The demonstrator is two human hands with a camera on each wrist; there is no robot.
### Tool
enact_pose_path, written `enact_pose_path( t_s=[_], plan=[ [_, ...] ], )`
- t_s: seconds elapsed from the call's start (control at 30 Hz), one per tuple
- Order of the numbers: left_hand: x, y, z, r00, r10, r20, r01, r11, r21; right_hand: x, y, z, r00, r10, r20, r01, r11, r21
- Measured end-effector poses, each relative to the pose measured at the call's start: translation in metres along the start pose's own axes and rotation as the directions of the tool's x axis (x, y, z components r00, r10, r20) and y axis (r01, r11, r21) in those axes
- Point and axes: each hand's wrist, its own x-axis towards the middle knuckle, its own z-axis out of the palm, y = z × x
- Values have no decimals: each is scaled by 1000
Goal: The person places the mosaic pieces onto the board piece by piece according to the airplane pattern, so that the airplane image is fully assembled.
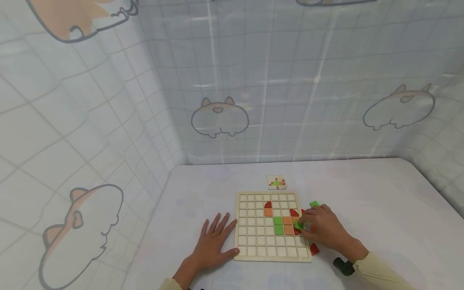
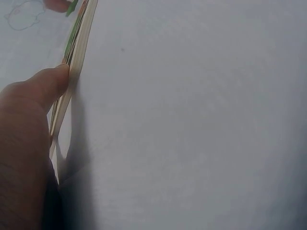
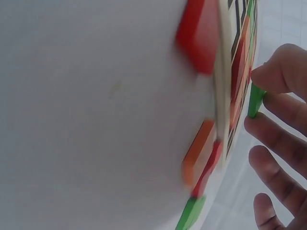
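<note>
A wooden grid board (image 1: 255,241) lies on the table, with green, orange and red tiles set in some of its cells. My right hand (image 1: 324,226) is over the board's right side, pinching a green tile (image 3: 255,99) between thumb and fingers. In the head view that tile overlaps the placed orange and red ones. My left hand (image 1: 214,245) lies spread at the board's left edge. Its thumb (image 2: 56,81) touches the board's side in the left wrist view. Two green squares (image 1: 278,225) sit left of two orange squares (image 1: 288,225) on the board.
Behind the board lies a small pattern card (image 1: 276,182). Along the board's right side are loose tiles: a red one (image 1: 314,249), an orange one (image 3: 198,153) and a green one (image 3: 191,213). Curtains with cartoon animals surround the table.
</note>
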Motion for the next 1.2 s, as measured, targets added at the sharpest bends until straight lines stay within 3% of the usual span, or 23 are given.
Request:
enact_pose_path(
  t_s=[0.3,0.5,0.7,0.9,1.2],
  plan=[
    [0,0,-1,999,-28,39,27,999,20,25,-19,12,991,-126,-53,128,991,31],
    [1,0,-2,998,-31,49,30,999,24,39,-26,22,989,-142,-28,143,989,36],
    [0,-3,1,1000,9,-18,-9,1000,-16,49,-29,33,977,-196,-81,200,979,41],
    [-1,-4,5,998,29,-52,-31,999,-25,60,-37,34,982,-189,-22,189,981,33],
    [0,-1,2,1000,-4,4,4,1000,2,65,-41,42,973,-229,33,230,972,-34]
  ],
)
